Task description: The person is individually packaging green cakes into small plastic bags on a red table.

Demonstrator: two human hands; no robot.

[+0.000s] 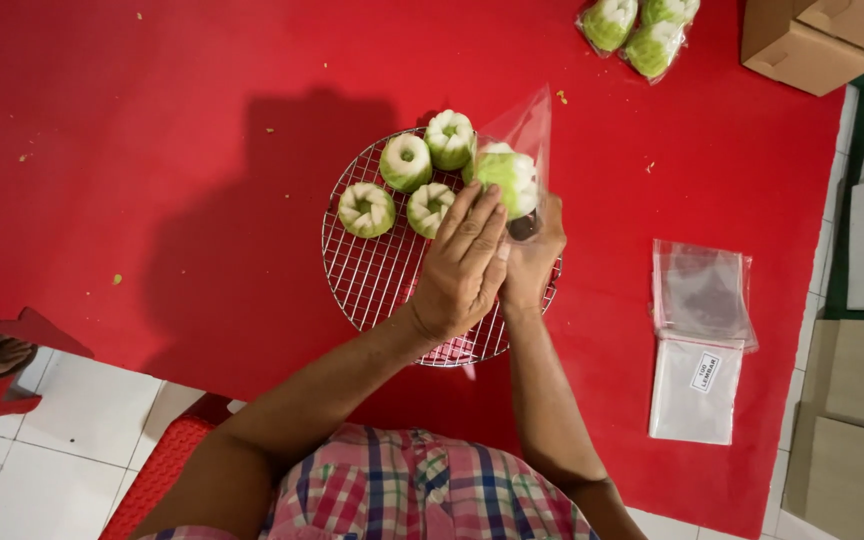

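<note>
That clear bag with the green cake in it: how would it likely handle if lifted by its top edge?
The clear bag looks thin and creased, so probably floppy. The cake inside would likely sag to the bottom. Both hands, left hand and right hand, support it, suggesting it is soft and easily squashed.

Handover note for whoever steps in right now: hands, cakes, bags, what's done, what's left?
Left hand and right hand together hold a clear plastic bag with one green-and-white flower-shaped cake inside.
Four unbagged cakes sit on the round wire rack.
Done: bagged cakes at the far edge of the red table.
Spare bags lie to the right.
Left: close this bag, bag the four.
</note>
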